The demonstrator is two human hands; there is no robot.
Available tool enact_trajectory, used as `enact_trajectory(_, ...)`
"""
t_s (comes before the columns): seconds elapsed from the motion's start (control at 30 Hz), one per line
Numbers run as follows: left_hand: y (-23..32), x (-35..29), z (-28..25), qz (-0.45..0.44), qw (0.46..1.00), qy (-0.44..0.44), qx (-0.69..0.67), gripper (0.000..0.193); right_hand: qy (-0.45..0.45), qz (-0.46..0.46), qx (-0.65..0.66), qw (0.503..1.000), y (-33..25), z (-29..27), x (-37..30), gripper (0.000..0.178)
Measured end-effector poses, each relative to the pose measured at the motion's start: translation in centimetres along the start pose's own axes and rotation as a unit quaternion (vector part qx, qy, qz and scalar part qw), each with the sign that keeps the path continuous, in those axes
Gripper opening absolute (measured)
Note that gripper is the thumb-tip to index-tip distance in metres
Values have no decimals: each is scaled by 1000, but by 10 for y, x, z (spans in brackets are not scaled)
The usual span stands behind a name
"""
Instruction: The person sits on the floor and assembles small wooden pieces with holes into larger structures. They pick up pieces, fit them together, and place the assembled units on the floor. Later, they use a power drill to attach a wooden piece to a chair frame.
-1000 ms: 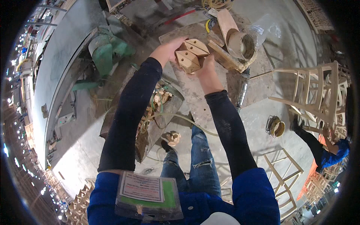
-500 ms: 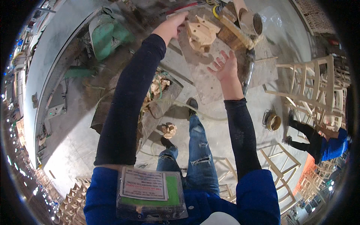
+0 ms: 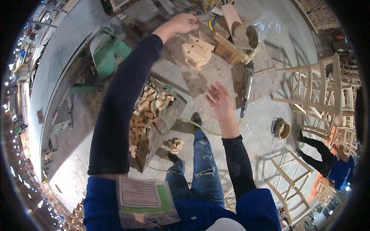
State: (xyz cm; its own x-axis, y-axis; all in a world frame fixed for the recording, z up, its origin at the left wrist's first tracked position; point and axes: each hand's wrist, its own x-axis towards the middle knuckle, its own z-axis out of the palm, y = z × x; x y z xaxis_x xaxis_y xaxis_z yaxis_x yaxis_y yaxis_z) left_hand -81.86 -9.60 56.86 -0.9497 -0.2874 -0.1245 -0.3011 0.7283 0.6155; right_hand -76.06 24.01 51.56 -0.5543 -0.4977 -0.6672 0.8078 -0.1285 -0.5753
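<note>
My left hand point(image 3: 182, 24) is stretched over the far end of the grey work surface point(image 3: 192, 82), its fingers curled in; whatever may be in them is hidden. Just nearer lies a group of pale wooden blocks with drilled holes point(image 3: 197, 52), apart from the hand. My right hand point(image 3: 219, 101) is held palm up on the near side of the surface, fingers spread, with nothing in it. To its right rests a long dark hand tool point(image 3: 248, 84), a hose running from its near end. Beyond the tool stand a rough wooden block point(image 3: 228, 50) and a round tub point(image 3: 246, 35).
A bin of small wood offcuts point(image 3: 144, 109) stands below my left forearm. A green machine part point(image 3: 106, 54) is at the left. Chair frames point(image 3: 320, 84) stand at the right, near a yellowish bucket point(image 3: 283, 130) and another person point(image 3: 341, 169). A hose crosses near my feet.
My left hand's fingers have curled inward. The right hand has come down toward me, farther from the wooden blocks. The view has shifted, showing more of the offcut bin.
</note>
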Motion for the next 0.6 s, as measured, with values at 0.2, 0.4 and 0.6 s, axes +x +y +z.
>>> enact_trajectory(0.2,-27,89,61,-48,917,-259,299,63,-7,36,-15,999,-25,7,47,33)
enact_trajectory(0.4,10,93,60,113,954,-253,111,61,14,57,13,998,-46,0,91,32)
enact_trajectory(0.6,-18,106,57,60,933,-296,196,60,-18,61,10,998,-52,23,110,31)
